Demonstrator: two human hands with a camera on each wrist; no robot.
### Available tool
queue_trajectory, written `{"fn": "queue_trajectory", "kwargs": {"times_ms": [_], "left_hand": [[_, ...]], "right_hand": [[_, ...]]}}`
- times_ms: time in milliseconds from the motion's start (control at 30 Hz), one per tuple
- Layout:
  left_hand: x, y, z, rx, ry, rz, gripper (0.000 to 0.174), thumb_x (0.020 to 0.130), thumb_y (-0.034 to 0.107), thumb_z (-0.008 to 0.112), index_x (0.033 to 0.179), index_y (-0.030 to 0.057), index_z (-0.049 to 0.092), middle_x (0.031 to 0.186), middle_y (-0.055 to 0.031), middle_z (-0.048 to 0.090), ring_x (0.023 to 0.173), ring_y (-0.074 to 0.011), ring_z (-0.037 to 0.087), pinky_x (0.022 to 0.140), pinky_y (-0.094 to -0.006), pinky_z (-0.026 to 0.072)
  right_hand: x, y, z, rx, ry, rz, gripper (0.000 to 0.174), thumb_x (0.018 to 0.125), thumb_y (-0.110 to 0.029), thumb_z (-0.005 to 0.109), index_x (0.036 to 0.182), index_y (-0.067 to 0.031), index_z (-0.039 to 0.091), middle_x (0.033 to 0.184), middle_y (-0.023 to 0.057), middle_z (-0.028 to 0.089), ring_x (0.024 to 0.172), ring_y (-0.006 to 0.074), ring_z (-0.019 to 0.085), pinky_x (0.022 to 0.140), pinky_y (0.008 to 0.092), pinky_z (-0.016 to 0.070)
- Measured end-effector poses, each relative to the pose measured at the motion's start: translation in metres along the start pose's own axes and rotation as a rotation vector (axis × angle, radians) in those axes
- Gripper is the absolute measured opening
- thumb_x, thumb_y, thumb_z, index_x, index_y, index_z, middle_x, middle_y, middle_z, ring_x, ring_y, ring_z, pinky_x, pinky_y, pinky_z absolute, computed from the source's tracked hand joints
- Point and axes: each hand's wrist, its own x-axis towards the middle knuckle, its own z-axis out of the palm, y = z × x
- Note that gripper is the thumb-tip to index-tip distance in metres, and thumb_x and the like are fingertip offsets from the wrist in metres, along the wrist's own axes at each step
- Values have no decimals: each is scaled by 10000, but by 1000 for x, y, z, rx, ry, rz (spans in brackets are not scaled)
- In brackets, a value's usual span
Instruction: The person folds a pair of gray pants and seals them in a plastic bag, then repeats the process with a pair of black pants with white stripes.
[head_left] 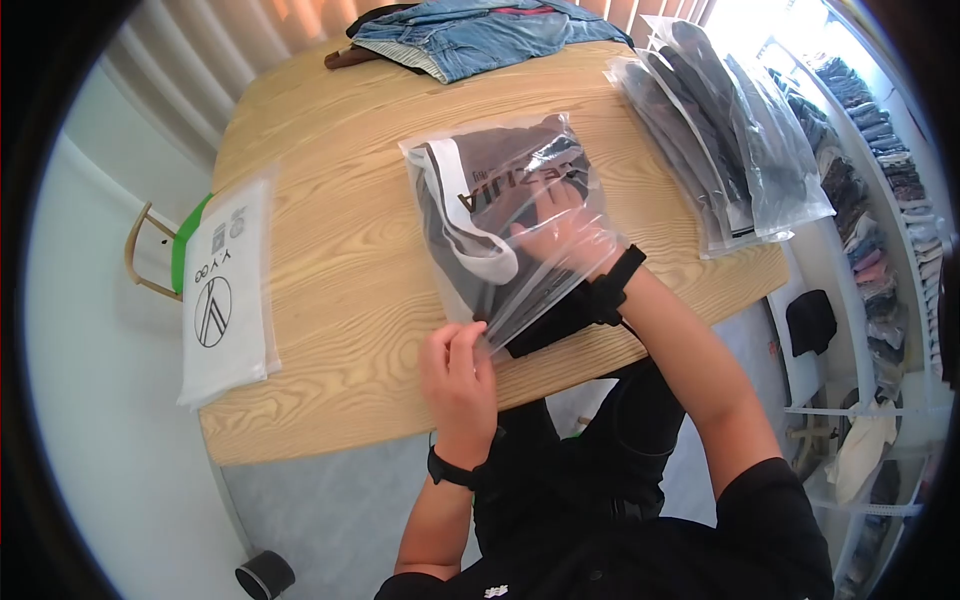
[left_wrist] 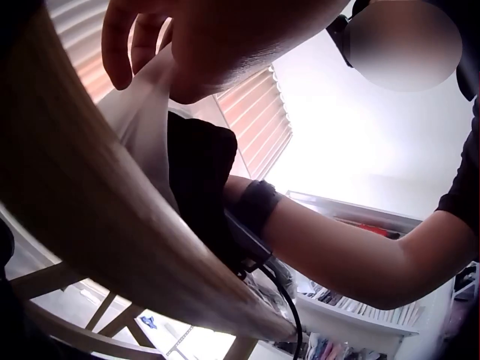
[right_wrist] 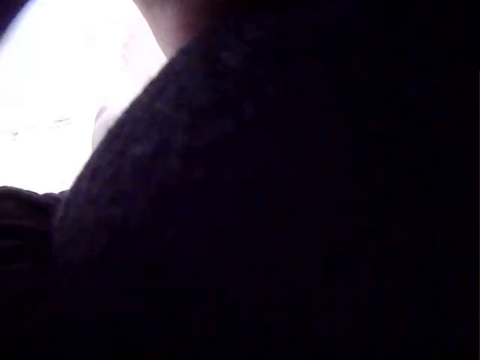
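Note:
A clear plastic bag (head_left: 590, 225) with dark lettering lies on the table, a folded dark garment (head_left: 530, 150) with a white band (head_left: 455, 190) inside it. My left hand (head_left: 460, 375) pinches the bag's edge at the table's front; in the left wrist view the left hand (left_wrist: 217, 45) holds the pale plastic (left_wrist: 146, 120). Under the clear film, my right hand (head_left: 565, 230) reaches into the bag, its fingers spread on the garment. Dark fabric (right_wrist: 247, 202) fills most of the right wrist view and hides that hand.
Bagged dark garments (head_left: 700, 140) lie at the table's right, folded jeans (head_left: 480, 40) at the far edge. A printed white bag (head_left: 225, 290) lies at the left edge of the wooden table (head_left: 340, 260). Shelves of clothes (head_left: 870, 170) stand at right, a green chair (head_left: 185, 240) at left.

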Motion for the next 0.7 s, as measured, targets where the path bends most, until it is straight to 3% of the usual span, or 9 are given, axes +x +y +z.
{"fn": "queue_trajectory", "kwargs": {"times_ms": [67,133,233,367,433,533,600,667,700], "left_hand": [[-1,5,-1,-4,-21,-13,363,729,-135,574,1054,19,622,1003,-125,573,904,-300,567,749,-378,472],[-4,7,-1,-2,-46,-25,378,718,-140,570,1056,18,627,1010,-119,580,906,-299,569,752,-381,471],[-8,7,2,-11,-31,46,421,701,-139,568,1085,22,629,1043,-116,602,935,-303,578,778,-388,472],[-16,13,5,-36,-49,105,443,696,-127,573,1109,21,627,1094,-122,621,981,-312,587,826,-396,476],[-16,15,6,-48,-50,122,447,695,-125,574,1115,20,626,1106,-121,625,994,-314,589,841,-398,478],[-18,14,9,-40,-31,116,453,695,-128,571,1119,22,627,1115,-119,627,1004,-318,590,858,-406,477],[-18,12,9,-54,-34,115,456,696,-129,572,1124,21,626,1116,-120,628,1015,-316,591,868,-406,478],[-18,11,11,-63,-32,127,459,696,-131,572,1126,21,627,1116,-117,629,1017,-314,591,871,-405,480],[-21,11,10,-71,-51,137,462,696,-133,572,1128,21,628,1116,-114,629,1019,-313,592,874,-403,481]], "right_hand": [[10,-13,-18,-124,-271,290,784,846,-463,561,1455,-11,361,1464,237,400,1338,427,387,1100,532,319],[20,-15,-24,-150,-332,308,793,855,-475,538,1482,-38,328,1461,230,412,1343,424,385,1097,525,328],[24,-11,-28,-215,49,10,711,871,-457,494,1476,-100,389,1480,212,407,1357,433,373,1134,499,275],[32,19,1,-297,84,-118,718,882,-485,457,1477,-88,393,1496,209,388,1356,430,367,1151,484,244],[38,14,-1,-125,-320,256,748,892,-514,426,1484,-60,365,1506,215,371,1387,417,327,1161,469,231],[55,12,-3,-35,-322,236,778,899,-536,406,1468,-7,358,1521,204,354,1419,403,282,1176,465,205],[42,12,-7,-196,-362,239,767,908,-523,403,1456,12,374,1530,194,342,1434,379,270,1184,460,203],[41,17,1,-340,55,-220,741,920,-516,390,1466,-15,378,1540,170,334,1437,345,280,1187,453,211],[42,12,3,-799,101,-406,722,936,-518,355,1494,-59,345,1560,161,306,1446,330,274,1188,455,211]]}}
